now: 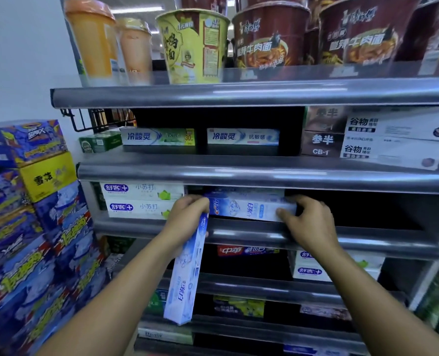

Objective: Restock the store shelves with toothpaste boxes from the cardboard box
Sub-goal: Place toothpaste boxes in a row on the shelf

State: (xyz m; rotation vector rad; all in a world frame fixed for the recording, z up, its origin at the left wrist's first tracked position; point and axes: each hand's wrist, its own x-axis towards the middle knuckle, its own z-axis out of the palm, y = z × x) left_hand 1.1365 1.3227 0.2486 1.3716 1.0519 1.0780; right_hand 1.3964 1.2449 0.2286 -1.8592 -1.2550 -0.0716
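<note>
Mid-frame, the right hand (309,222) is sliding a pale blue-and-white toothpaste carton (249,208) lengthwise onto the grey metal shelf (367,242), fingers pinching its right end to square it. The left hand (187,218) is holding a second matching carton (186,268) hanging down, fingers curled round its top, ready to go next.

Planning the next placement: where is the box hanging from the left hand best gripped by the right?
Grip the hanging box near its free lower end, coming from the right. The left hand holds its top, and it hangs nearly upright before the shelves, leaving that end clear. The right hand would first have to release the end of the shelf box.
</note>
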